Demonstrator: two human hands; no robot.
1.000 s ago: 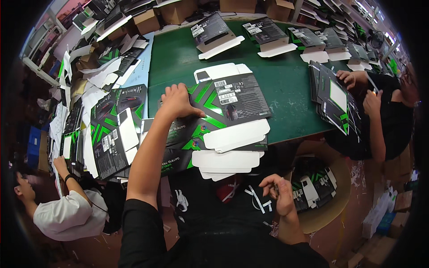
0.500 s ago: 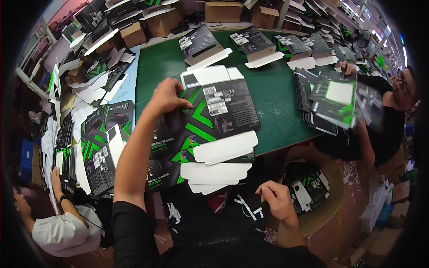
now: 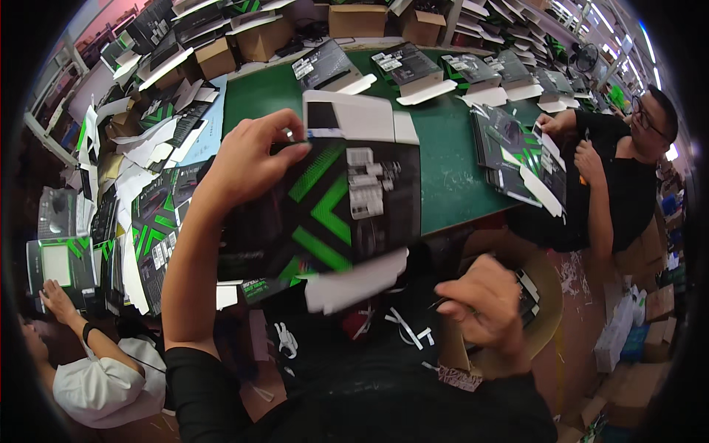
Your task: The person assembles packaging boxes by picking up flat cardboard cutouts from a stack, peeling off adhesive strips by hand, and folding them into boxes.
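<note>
Carton blank (image 3: 325, 207), black with green chevrons, is now lifted off the stack and held up over the green table (image 3: 450, 170), where a second ago it lay flat. Left hand (image 3: 247, 159) pinches its top edge; right hand (image 3: 484, 310), low near the lap, is loosely curled, and what it holds I cannot tell.

We see a flat black carton blank (image 3: 332, 207) with green chevrons and white flaps, lifted, tilted toward six o'clock.

Left hand (image 3: 247, 159) raised, fingers pinched; right hand (image 3: 484, 303) low, loosely curled.
</note>
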